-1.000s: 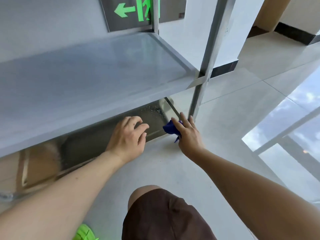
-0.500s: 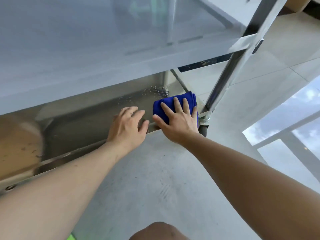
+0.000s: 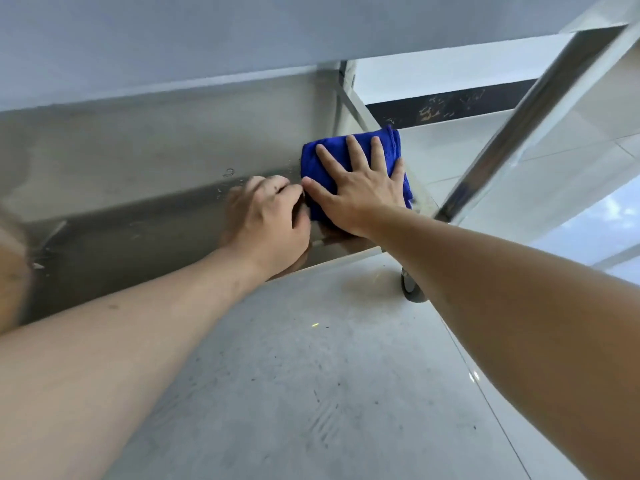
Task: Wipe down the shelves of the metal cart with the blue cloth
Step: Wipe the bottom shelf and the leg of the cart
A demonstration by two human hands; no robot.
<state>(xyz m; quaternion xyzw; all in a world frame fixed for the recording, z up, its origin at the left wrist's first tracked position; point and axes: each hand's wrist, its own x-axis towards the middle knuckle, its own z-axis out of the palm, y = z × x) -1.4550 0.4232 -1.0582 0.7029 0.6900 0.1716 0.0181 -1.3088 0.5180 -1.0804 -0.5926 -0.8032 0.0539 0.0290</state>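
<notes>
The blue cloth (image 3: 313, 161) lies folded on the right end of the metal cart's bottom shelf (image 3: 138, 168). My right hand (image 3: 360, 187) presses flat on the cloth with its fingers spread and straight. My left hand (image 3: 266, 220) rests on the shelf's front edge just left of the cloth, blurred, with its fingers curled; I cannot make out whether they hold the rim. Water drops dot the shelf near the cloth.
The shelf above (image 3: 173, 39) overhangs the bottom one closely. A slanted metal cart post (image 3: 519, 123) rises at the right, with a caster wheel (image 3: 412, 289) below it. Grey tiled floor (image 3: 311, 375) spreads in front, and a dark skirting strip (image 3: 450, 105) lines the far wall.
My right hand went from pinching the bunched cloth at the corner to pressing it flat on the bottom shelf. The view dropped lower and closer. My left hand stayed on the front edge.
</notes>
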